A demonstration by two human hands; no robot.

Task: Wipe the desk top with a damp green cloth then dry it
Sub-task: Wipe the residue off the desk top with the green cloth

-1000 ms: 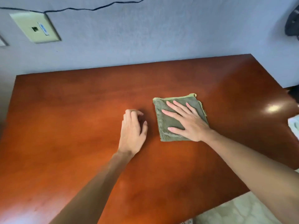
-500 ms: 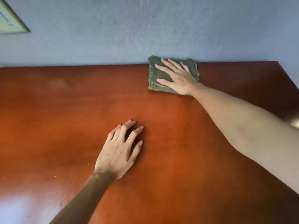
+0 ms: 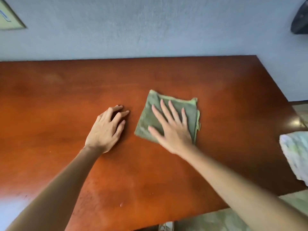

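Observation:
A folded green cloth [image 3: 150, 117] lies flat on the reddish-brown desk top [image 3: 58, 100], right of centre. My right hand [image 3: 171, 127] presses down on it with the palm flat and the fingers spread, covering its near right part. My left hand [image 3: 106, 129] rests on the bare wood just left of the cloth, fingers curled a little and fingertips touching the surface, holding nothing.
A grey wall [image 3: 150, 27] runs along the desk's far edge. A white crumpled cloth [image 3: 295, 155] lies at the desk's right edge. A dark object [image 3: 300, 19] hangs at the top right, and a pale wall plate [image 3: 8, 19] at the top left.
My right hand has slid the green cloth from the desk's far edge by the wall back toward me to the middle. My left hand has stayed planted on the wood.

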